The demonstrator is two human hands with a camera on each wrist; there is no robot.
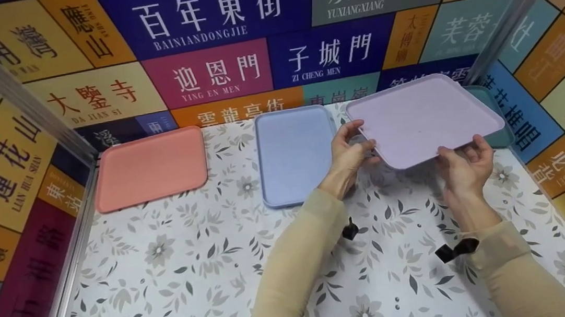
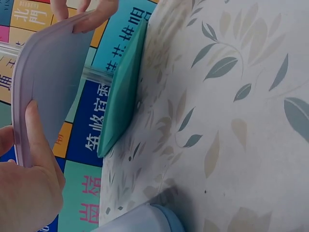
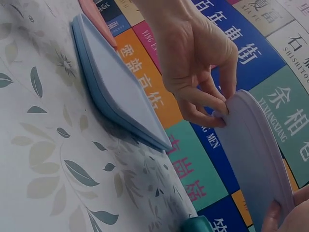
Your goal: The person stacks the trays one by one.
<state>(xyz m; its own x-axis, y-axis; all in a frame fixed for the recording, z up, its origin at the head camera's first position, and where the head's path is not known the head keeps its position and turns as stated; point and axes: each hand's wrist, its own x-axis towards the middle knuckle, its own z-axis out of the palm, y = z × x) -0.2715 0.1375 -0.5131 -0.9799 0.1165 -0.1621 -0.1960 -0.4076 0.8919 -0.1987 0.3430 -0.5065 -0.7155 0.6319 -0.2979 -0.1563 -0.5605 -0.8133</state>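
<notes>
A lilac tray [image 1: 426, 122] is held up off the table, tilted, at the back right. My left hand [image 1: 349, 156] grips its left edge, with the thumb [image 2: 36, 128] on one face in the left wrist view. At the near right edge, my right hand [image 1: 467, 168] pinches the rim between thumb and fingers. Partly hidden behind the lilac tray lies a teal tray [image 1: 500, 128], also seen in the left wrist view as a teal tray [image 2: 123, 96] flat on the table. Left of my left hand lies a blue tray [image 1: 295, 154].
A coral tray [image 1: 152, 168] lies at the back left. The table [image 1: 212, 286] has a floral cover. Walls with coloured, lettered panels [image 1: 204, 14] stand at the back and both sides, with metal posts [image 1: 524, 7] at the corners. Dark straps [image 1: 457, 250] hang at the wrists.
</notes>
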